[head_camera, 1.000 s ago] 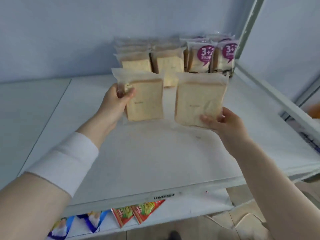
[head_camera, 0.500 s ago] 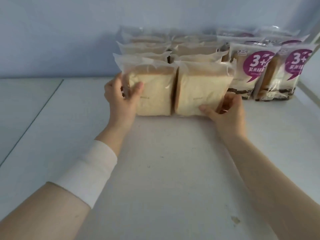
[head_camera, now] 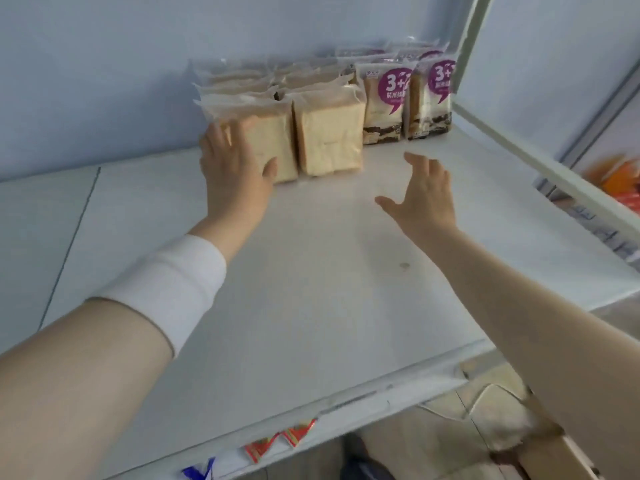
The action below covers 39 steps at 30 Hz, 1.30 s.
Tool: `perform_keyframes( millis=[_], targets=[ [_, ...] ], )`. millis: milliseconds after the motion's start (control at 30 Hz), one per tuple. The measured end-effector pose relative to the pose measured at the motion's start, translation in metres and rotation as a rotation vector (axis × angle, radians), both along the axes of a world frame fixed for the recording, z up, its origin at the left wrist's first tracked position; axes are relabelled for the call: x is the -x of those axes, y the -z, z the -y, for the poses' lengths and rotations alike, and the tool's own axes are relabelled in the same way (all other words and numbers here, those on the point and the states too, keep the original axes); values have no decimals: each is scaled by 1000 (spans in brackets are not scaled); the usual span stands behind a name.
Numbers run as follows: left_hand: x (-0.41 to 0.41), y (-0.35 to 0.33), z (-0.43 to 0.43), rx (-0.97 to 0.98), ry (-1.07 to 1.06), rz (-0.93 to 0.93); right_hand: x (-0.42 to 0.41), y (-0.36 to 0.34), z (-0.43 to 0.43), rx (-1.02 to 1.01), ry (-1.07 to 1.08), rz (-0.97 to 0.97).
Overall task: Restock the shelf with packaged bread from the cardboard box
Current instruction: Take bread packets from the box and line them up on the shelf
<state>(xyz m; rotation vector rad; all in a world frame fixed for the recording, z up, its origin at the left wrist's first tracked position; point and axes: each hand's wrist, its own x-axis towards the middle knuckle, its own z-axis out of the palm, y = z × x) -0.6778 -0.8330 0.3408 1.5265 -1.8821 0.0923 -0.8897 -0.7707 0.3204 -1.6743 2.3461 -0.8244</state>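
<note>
The left bread pack [head_camera: 274,140] and right bread pack [head_camera: 330,140], clear-wrapped white slices, stand upright side by side on the white shelf [head_camera: 311,289]. Identical packs [head_camera: 235,86] stand in rows behind them.

l hand [head_camera: 232,169] touching bread pack [head_camera: 275,142], r hand [head_camera: 426,199] spread over shelf [head_camera: 311,306].

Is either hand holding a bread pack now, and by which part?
Nothing is gripped. The left hand presses flat on the front face of the left plain bread pack; the right hand hovers open, touching nothing.
</note>
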Motion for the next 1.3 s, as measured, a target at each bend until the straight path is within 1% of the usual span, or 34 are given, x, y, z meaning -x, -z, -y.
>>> perform_keyframes(
  millis=[33, 100, 167, 233, 367, 467, 633, 767, 900, 1067, 1167, 1233, 1300],
  targets=[
    [8, -4, -17, 6, 117, 158, 3, -2, -20, -29, 14, -72],
    [35, -11, -51, -51, 314, 450, 15, -4, -64, -90, 39, -199],
    [74, -16, -84, -94, 414, 643, 36, -6, -108, -133, 88, -282],
    [120, -18, -121, -125, 479, 754, 62, -6, -155, -180, 171, -312],
    [220, -6, -201, -158, 650, 761, 125, 5, -254, -292, 319, -318],
    [303, 22, -281, -176, 832, 795, 178, 27, -346, -426, 455, -268],
    [411, 115, -412, -261, 1066, 931, 246, 111, -513, -662, 673, -113],
    [462, 183, -475, -406, 1180, 1048, 280, 174, -593, -821, 794, 55],
    [509, 239, -492, -528, 1203, 1146, 321, 220, -613, -882, 831, 154],
    [587, 310, -486, -681, 1248, 1142, 383, 285, -603, -921, 872, 280],
    [630, 361, -481, -737, 1258, 1168, 419, 334, -591, -944, 868, 361],
    [654, 402, -480, -828, 1238, 1157, 442, 371, -581, -899, 877, 422],
    [678, 456, -479, -963, 1177, 1102, 465, 421, -570, -811, 898, 529]
  ],
)
